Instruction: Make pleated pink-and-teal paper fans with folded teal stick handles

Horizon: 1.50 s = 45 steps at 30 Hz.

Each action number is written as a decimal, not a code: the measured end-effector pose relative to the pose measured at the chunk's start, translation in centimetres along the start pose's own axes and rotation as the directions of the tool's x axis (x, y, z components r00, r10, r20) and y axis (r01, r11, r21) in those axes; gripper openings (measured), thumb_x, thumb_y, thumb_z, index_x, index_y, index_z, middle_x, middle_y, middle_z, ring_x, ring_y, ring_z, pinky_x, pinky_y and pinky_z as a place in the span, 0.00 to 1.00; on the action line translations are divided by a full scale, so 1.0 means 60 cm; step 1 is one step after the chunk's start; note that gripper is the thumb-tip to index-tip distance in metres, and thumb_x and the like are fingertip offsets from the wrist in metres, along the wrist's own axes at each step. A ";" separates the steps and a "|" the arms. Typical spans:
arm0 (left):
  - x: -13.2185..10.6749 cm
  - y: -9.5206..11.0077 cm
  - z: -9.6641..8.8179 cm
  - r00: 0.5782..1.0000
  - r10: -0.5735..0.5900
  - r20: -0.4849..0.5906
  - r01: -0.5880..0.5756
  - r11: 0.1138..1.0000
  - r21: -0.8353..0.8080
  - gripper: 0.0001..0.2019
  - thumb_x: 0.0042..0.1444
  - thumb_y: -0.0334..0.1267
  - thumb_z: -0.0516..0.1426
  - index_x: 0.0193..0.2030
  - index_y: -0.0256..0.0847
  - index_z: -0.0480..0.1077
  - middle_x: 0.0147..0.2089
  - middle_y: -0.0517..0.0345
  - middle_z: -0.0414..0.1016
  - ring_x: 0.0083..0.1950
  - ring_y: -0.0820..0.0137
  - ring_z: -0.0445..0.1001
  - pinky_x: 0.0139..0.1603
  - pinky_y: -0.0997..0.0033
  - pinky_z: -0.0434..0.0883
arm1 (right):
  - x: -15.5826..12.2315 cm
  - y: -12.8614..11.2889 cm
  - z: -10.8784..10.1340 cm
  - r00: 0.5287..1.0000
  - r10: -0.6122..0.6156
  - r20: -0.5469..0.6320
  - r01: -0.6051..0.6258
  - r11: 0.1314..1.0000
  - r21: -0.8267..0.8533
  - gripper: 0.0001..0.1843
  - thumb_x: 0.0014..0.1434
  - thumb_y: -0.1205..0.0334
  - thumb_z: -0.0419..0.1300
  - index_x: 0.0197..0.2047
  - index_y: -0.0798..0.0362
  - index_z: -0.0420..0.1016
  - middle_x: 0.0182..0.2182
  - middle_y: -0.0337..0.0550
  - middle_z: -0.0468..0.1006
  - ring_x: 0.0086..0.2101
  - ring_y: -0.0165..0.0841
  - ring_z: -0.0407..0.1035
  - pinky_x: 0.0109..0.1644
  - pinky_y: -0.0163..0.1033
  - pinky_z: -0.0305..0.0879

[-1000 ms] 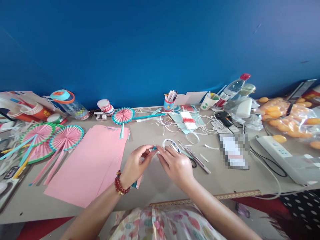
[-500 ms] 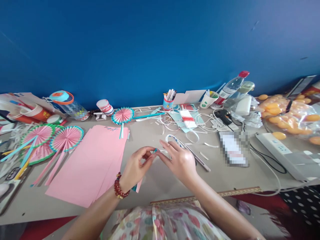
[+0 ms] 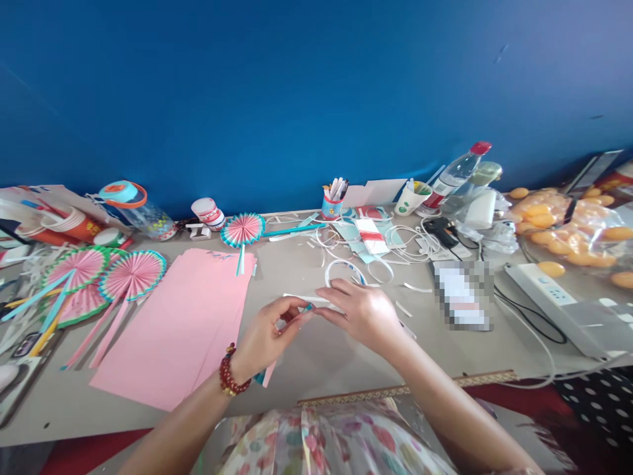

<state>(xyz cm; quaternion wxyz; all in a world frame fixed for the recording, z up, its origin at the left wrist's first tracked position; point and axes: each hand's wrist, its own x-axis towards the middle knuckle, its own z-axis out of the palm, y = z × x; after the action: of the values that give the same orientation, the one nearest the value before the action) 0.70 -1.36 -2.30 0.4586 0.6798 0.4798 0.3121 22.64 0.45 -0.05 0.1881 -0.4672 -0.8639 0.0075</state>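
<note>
My left hand (image 3: 267, 330) is closed, pinching the end of a folded pink and teal paper strip (image 3: 270, 373) whose lower end sticks out below my wrist. My right hand (image 3: 363, 310) is closed on a thin white strip (image 3: 301, 298) that stretches left above my left fingers. Both hands meet over the beige table (image 3: 316, 363), just right of a stack of pink paper sheets (image 3: 178, 323). A ring of white tape (image 3: 341, 267) lies just behind my right hand. A red bead bracelet sits on my left wrist.
Finished pink paper fans (image 3: 106, 277) lie at the left, another fan (image 3: 242, 229) at the back. A pen cup (image 3: 332, 206), paper cup (image 3: 410, 198), water bottle (image 3: 452, 177), glue gun (image 3: 442, 231), power strip (image 3: 544, 290) and bagged oranges (image 3: 568, 224) crowd the back and right.
My right hand has shifted right and closed on a white strip, drawing it out over my left fingers. My left hand stayed in its pinch and dropped slightly.
</note>
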 end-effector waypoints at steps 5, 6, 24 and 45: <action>0.004 -0.005 -0.003 1.000 0.020 0.003 -0.019 0.998 -0.068 0.09 0.63 0.41 0.56 0.49 0.44 0.71 0.42 0.56 0.75 0.41 0.69 0.73 0.40 0.72 0.71 | 0.001 -0.005 -0.004 0.998 -0.062 -0.033 0.063 0.998 0.012 0.14 0.70 0.54 0.54 0.43 0.47 0.80 0.35 0.39 0.79 0.30 0.27 0.71 0.30 0.34 0.54; 0.004 -0.006 -0.002 0.999 0.034 0.003 -0.033 0.997 -0.073 0.09 0.63 0.40 0.56 0.48 0.43 0.70 0.44 0.55 0.74 0.41 0.69 0.73 0.40 0.72 0.71 | 0.001 -0.006 -0.002 0.997 -0.065 -0.040 0.065 0.998 0.016 0.14 0.70 0.54 0.54 0.43 0.47 0.80 0.34 0.39 0.79 0.30 0.27 0.71 0.30 0.34 0.54; 0.029 -0.012 0.022 0.998 -0.030 -0.062 0.016 0.978 -0.206 0.11 0.62 0.46 0.58 0.42 0.41 0.68 0.34 0.59 0.72 0.35 0.71 0.73 0.34 0.73 0.68 | 0.001 -0.012 0.003 0.998 -0.046 -0.034 0.048 0.995 0.087 0.09 0.66 0.62 0.55 0.41 0.49 0.78 0.36 0.40 0.79 0.32 0.29 0.72 0.31 0.34 0.56; 0.033 -0.004 0.035 0.981 -0.023 -0.194 -0.012 0.984 -0.176 0.10 0.62 0.46 0.57 0.36 0.41 0.67 0.34 0.59 0.72 0.33 0.72 0.72 0.34 0.74 0.70 | -0.004 -0.025 0.028 0.972 -0.087 -0.217 0.073 0.995 -0.071 0.15 0.67 0.67 0.52 0.35 0.49 0.79 0.28 0.39 0.74 0.28 0.28 0.67 0.32 0.34 0.57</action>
<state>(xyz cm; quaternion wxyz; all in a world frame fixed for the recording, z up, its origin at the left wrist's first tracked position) 3.10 -0.16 -3.35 0.4684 0.6013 0.4949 0.4173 21.00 -0.32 -1.43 0.2681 -0.4356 -0.8557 -0.0788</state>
